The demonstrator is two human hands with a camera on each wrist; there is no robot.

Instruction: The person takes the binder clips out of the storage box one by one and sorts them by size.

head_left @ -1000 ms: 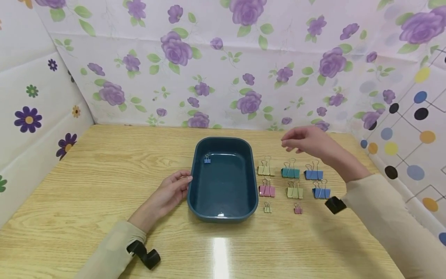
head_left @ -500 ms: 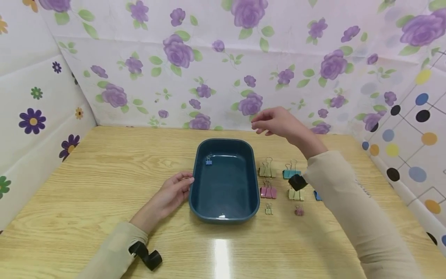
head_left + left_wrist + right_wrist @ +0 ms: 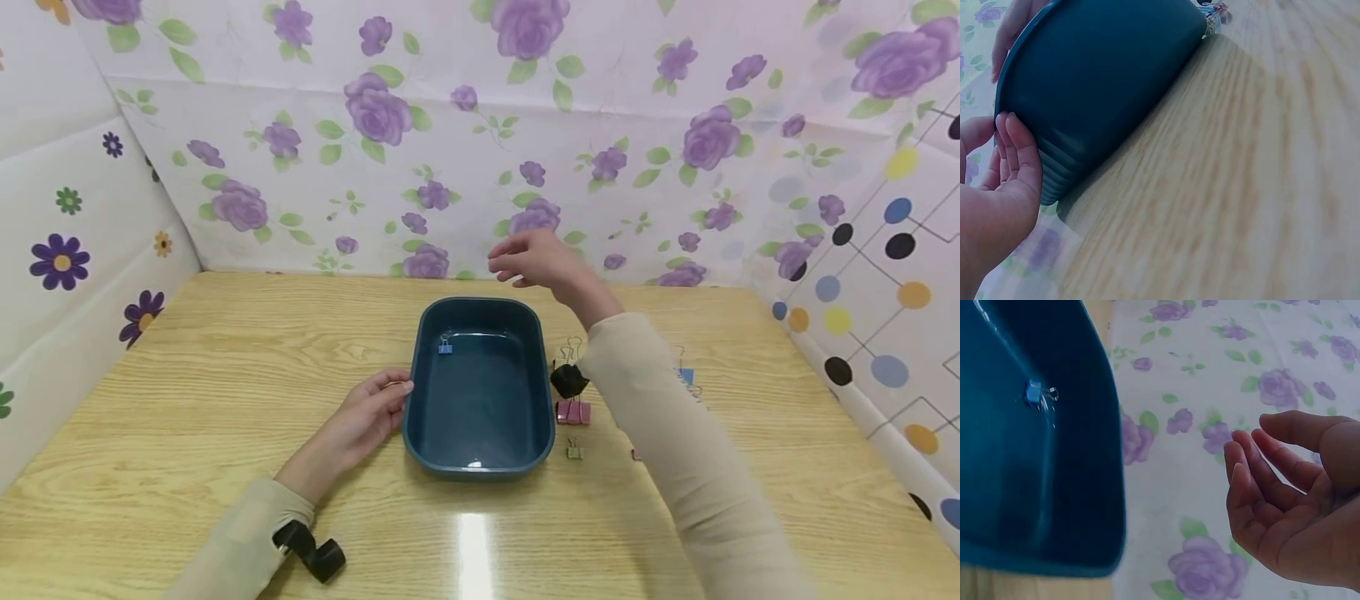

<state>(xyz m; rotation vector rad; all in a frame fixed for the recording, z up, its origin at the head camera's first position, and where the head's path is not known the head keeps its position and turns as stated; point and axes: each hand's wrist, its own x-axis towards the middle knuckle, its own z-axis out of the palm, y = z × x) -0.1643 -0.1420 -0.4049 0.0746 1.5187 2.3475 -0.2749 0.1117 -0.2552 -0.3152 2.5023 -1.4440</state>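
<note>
A dark teal plastic basin (image 3: 480, 400) stands on the table. My left hand (image 3: 372, 410) grips the left rim; in the left wrist view its fingers (image 3: 1022, 150) lie against the outer wall, with the thumb at the rim. Inside, near the far left corner, sits a small blue binder clip (image 3: 446, 346), also visible in the right wrist view (image 3: 1034, 392). Above the far edge of the basin my right hand (image 3: 536, 258) hovers, fingers loosely bent and holding nothing. Right of the basin lie a pink binder clip (image 3: 573, 412) and a small light-green binder clip (image 3: 574, 450).
My right sleeve (image 3: 675, 417) hides most of the binder clips laid out on the right; part of a blue binder clip (image 3: 686, 377) shows beyond it. Flowered cloth (image 3: 300, 150) hangs behind the wooden table (image 3: 262, 358).
My right hand has moved left and farther up, from above the binder clips to above the basin's far edge, empty throughout. The left hand and the basin have stayed put.
</note>
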